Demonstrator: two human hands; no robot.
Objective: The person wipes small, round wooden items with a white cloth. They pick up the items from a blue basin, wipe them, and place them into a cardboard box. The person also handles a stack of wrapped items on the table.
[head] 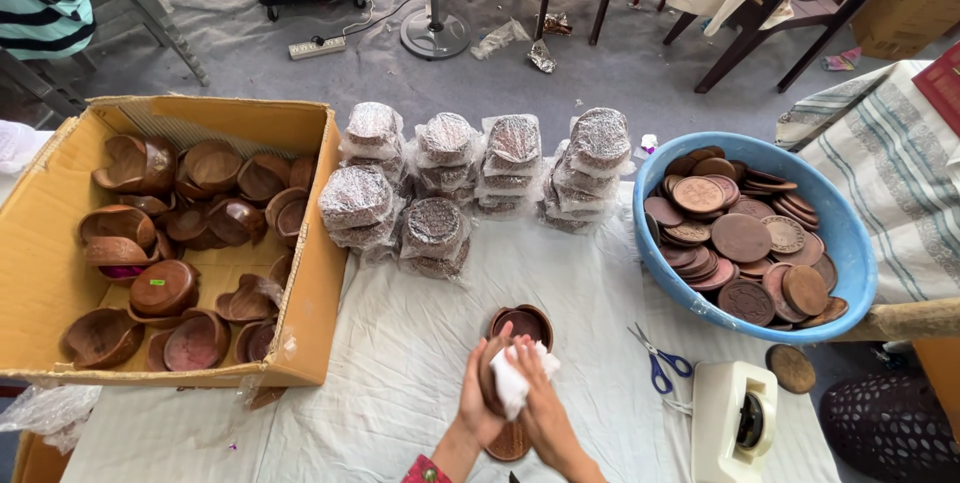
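My left hand (478,398) holds a round brown clay lid (489,375) on edge above the white cloth-covered table (400,363). My right hand (540,405) presses a crumpled white cloth (515,381) against the lid's face. A small brown clay bowl (526,324) rests on the table just beyond my hands. Another brown patterned disc (508,441) lies under my wrists, partly hidden.
A cardboard box (300,273) of brown clay bowls sits at the left. Several wrapped stacks (440,183) stand in the middle back. A blue tub (850,243) of round lids is at the right. Blue-handled scissors (660,358) and a white tape dispenser (730,421) lie near it.
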